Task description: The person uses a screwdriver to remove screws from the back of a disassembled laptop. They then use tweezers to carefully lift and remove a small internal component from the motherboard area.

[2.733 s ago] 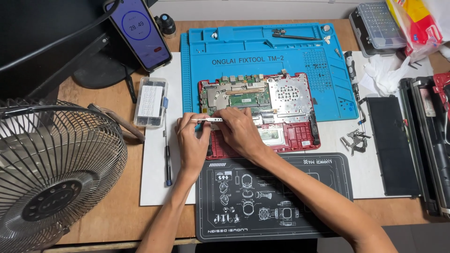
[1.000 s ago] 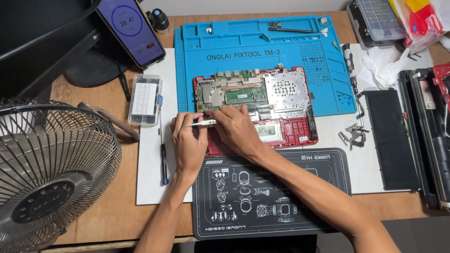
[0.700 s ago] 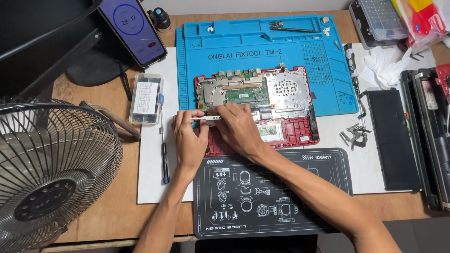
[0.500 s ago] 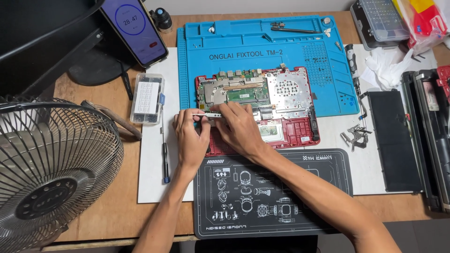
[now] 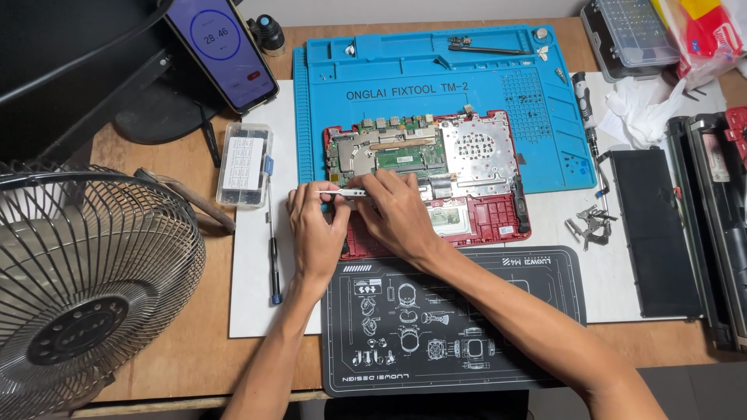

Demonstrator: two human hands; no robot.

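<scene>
Between the two hands, at the lower left corner of the opened red laptop point(image 5: 436, 183), lies a slim silver tool point(image 5: 342, 192), held level. The left hand point(image 5: 315, 233) pinches its left end between thumb and forefinger; the right hand point(image 5: 397, 214) closes its fingertips on the other end, just right of the left thumb, palm resting over the laptop's red lower edge. Compared with the earlier pictures, both hands stay on the same corner and the tool keeps its level lie; the shifts in the view look like small head movement, so the work at this corner appears to be continuing rather than finished. Left of the left hand a thin screwdriver point(image 5: 273, 257) lies on the white sheet point(image 5: 257, 311), untouched, with a small clear parts box point(image 5: 244, 165) beyond it. Nearer the person than both wrists sits a black mat point(image 5: 467, 342).
</scene>
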